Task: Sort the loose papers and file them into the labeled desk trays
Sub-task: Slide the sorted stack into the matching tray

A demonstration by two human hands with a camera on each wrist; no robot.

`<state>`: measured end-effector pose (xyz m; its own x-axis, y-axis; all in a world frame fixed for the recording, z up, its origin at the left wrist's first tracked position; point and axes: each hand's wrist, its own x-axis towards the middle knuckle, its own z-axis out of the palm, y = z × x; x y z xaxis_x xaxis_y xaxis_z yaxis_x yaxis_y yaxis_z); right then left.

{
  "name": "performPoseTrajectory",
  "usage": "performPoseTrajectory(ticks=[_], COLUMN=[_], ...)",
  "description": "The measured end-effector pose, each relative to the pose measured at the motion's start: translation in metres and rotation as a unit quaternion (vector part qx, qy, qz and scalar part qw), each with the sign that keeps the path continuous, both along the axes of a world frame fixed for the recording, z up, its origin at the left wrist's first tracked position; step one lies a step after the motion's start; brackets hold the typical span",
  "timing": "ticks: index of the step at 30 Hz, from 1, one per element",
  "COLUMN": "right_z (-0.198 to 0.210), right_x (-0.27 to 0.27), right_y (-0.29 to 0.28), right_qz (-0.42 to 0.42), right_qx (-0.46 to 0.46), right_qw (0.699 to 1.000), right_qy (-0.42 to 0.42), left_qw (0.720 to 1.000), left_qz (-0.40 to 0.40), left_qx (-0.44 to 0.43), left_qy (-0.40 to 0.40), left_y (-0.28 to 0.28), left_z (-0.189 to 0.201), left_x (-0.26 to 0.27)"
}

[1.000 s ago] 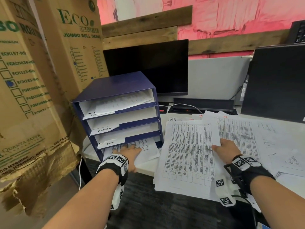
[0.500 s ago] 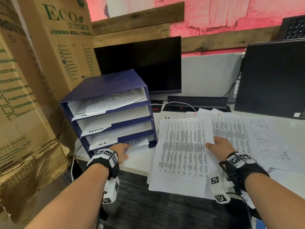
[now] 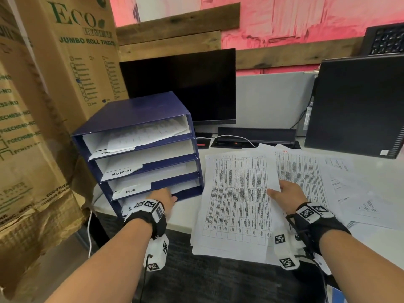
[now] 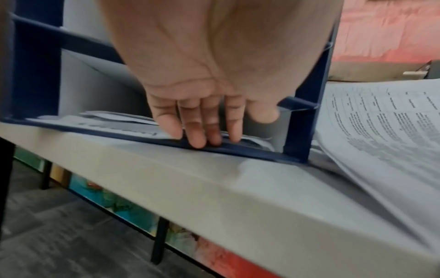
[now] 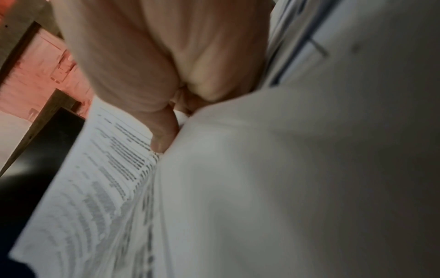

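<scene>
A blue four-tier tray unit stands at the desk's left, with handwritten labels ADMIN and H.R on two tiers. My left hand lies flat at the bottom tier's mouth; its straight fingers press on the sheets inside, fingertips at the blue front lip. My right hand grips the right edge of a stack of printed table sheets, thumb on top and fingers hidden beneath. The stack overhangs the desk's front edge.
More loose papers spread over the desk to the right. Tall cardboard boxes crowd the left side. A dark monitor stands behind the trays, a black computer tower at the right, and a white cable lies between them.
The sheet under my left hand has slid from the desk into the bottom tier, and the hand followed it forward. My right hand still holds the stack in much the same place.
</scene>
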<state>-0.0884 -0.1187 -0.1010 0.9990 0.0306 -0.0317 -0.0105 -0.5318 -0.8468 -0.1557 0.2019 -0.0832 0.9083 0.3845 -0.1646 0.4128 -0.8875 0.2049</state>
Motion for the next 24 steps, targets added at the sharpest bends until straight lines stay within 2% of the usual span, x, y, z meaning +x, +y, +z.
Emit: performPoseTrajectory(ticks=[5,8,11,14,19,22,24], right_z=[0.002,0.006,0.007,0.003,-0.006,-0.008,-0.006], right_x=[-0.009,-0.015,-0.018,-0.014,-0.003,0.001,0.002], right_y=[-0.007,-0.009,-0.01,-0.012,-0.018,-0.02,-0.02], right_qz=[-0.022,-0.036,-0.032,-0.02,-0.051,-0.04,-0.029], right_qx=[0.067,0.12,0.148,0.136,0.106,0.014,-0.043], right_qw=[0.997,0.992,0.988,0.99,0.993,0.999,0.999], right_qy=[0.01,0.026,0.026,0.03,0.011,0.0,0.005], left_qw=[0.98,0.968,0.96,0.958,0.959,0.954,0.96], left_qz=[-0.087,-0.112,-0.096,-0.08,-0.111,-0.105,-0.099], left_qx=[-0.164,-0.202,-0.2,-0.192,-0.177,-0.19,-0.185], left_qy=[-0.067,-0.098,-0.169,-0.197,-0.192,-0.207,-0.186], left_y=[-0.024,-0.038,-0.049,-0.049,-0.037,-0.028,-0.03], left_z=[0.003,0.006,0.011,0.011,-0.001,-0.009,-0.007], left_x=[-0.004,0.0,0.004,0.006,0.007,0.009,0.007])
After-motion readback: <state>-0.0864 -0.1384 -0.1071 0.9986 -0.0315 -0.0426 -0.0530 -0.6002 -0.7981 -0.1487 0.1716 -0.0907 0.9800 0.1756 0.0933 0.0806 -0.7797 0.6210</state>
